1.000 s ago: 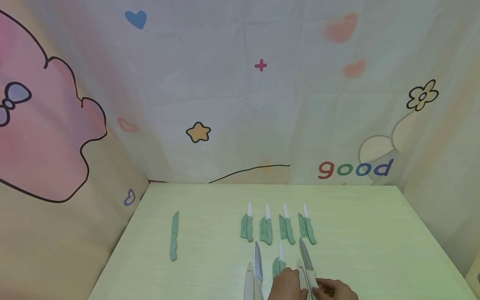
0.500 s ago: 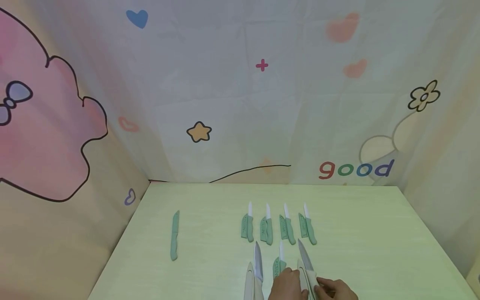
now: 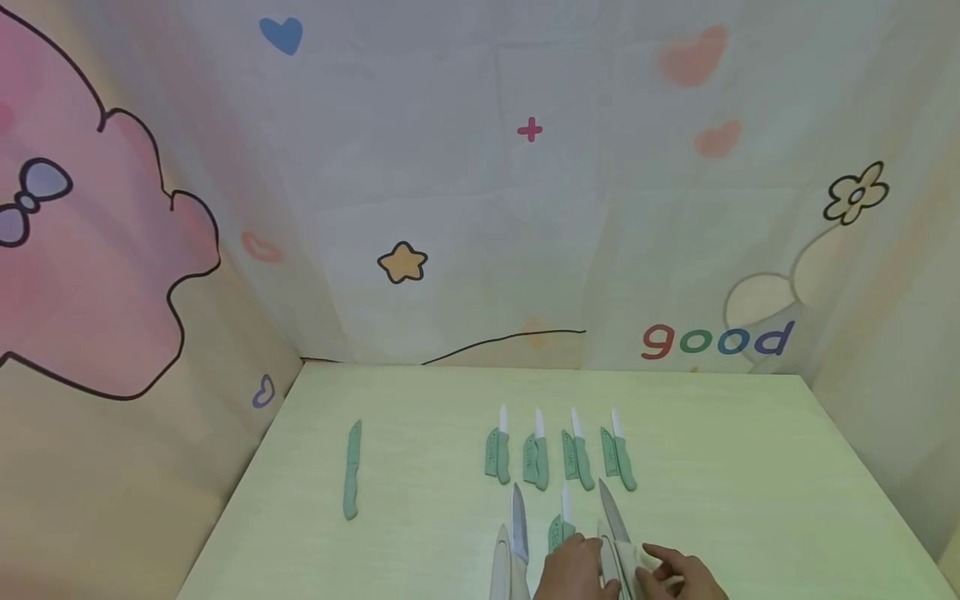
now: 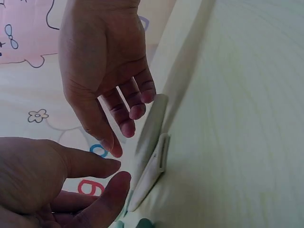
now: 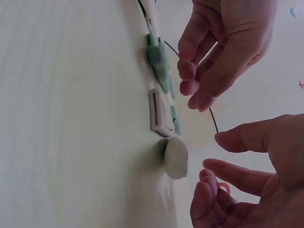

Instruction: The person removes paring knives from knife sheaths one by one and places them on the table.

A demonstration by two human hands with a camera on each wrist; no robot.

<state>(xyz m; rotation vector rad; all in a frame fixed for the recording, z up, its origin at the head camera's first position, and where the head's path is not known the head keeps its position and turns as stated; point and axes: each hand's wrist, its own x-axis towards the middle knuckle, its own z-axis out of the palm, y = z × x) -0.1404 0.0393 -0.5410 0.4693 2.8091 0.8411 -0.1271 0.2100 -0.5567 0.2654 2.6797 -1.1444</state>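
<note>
In the head view my left hand (image 3: pixel 573 573) is beside a cream knife sheath (image 3: pixel 610 550), its fingers loosely bent. My right hand (image 3: pixel 682 577) is just right of a white-handled kitchen knife (image 3: pixel 615 512), which lies against the sheath with its grey blade pointing away. From the left wrist, the left hand's thumb and finger (image 4: pixel 114 166) stand apart around nothing, with the knife handle (image 4: pixel 153 123) beyond. From the right wrist, the right hand (image 5: pixel 247 175) has its thumb and fingers spread, close to the handle end (image 5: pixel 176 159).
Left of the hands lies another kitchen knife (image 3: pixel 519 525) with its cream sheath (image 3: pixel 501 558). Several small green-handled knives with green sheaths (image 3: pixel 491 454) form a row behind; another small green knife (image 3: pixel 567 508) lies nearer. A sheathed green knife (image 3: pixel 352 471) lies far left.
The right hand's fingers have lifted and spread away from the white knife handle. The left hand stays nearly where it was. The head view has shifted slightly.
</note>
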